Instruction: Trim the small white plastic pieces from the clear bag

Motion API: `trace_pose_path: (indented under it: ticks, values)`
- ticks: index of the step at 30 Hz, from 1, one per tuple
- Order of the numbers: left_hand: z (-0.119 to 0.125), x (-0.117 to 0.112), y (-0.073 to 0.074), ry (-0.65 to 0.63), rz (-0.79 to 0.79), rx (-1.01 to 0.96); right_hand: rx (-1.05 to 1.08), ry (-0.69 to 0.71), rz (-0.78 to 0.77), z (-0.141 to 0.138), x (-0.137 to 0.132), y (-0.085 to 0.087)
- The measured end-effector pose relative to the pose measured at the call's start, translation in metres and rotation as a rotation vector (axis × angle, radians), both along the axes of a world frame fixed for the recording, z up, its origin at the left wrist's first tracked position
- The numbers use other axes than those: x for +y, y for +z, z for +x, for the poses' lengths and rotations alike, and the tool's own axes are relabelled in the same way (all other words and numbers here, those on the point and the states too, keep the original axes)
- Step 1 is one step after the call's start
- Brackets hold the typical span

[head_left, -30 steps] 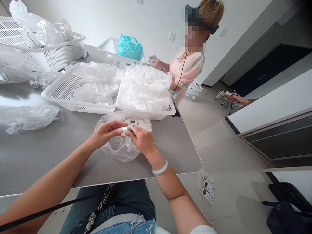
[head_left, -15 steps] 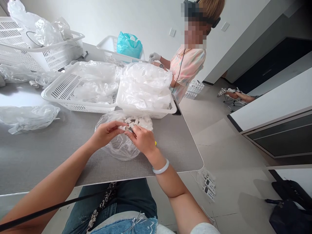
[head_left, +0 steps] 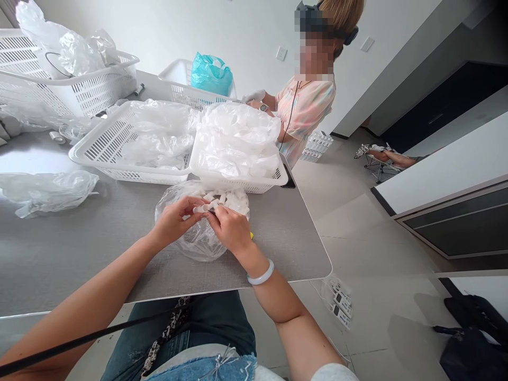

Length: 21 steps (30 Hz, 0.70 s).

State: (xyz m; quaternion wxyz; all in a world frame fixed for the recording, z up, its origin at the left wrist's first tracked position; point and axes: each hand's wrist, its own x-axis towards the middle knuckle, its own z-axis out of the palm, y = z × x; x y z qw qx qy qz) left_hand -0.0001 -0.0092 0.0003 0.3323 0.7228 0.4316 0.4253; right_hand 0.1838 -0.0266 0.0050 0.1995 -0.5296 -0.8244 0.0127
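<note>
My left hand [head_left: 174,219] is closed, pinching a short white plastic tube [head_left: 199,209] between thumb and fingers. Against its open end sits my right hand [head_left: 235,230], also closed, wrapped around a slim tool. That tool shows a yellow end [head_left: 251,235] beside the palm and a thin dark edge near the fingertips; most of it is hidden in the fist. Under both hands a clear plastic bag [head_left: 198,246] lies spread on the table, with several similar white tube pieces [head_left: 222,198] in it just beyond my fingers.
Two white baskets [head_left: 159,176] filled with clear bags stand just beyond my hands. A larger basket [head_left: 99,87] is at the back left, another [head_left: 169,74] holds a teal bag [head_left: 211,75]. A co-worker [head_left: 304,106] stands at the far table side. The table edge [head_left: 323,254] runs close right.
My left fingers have shifted slightly around the white tube, which has turned a little and shows less. My right hand stays pressed close to it. The co-worker's gloved hand has moved slightly.
</note>
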Motion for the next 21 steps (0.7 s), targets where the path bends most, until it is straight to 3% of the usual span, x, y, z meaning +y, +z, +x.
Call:
trace_pose_path:
  ticks: [9,15,21]
  values:
    - [-0.0024,0.0041,0.0007,-0.017,0.319,0.145,-0.021,-0.022,0.026,-0.0006,-0.0001,0.0004]
    - [-0.0046,0.0063,0.0012,-0.139,0.381,0.119,-0.007,-0.049,0.067,0.0010,0.0009,-0.0012]
    - [-0.0043,0.0059,0.0017,-0.064,0.413,0.160,-0.014,-0.013,0.072,-0.0002,-0.0004,-0.0015]
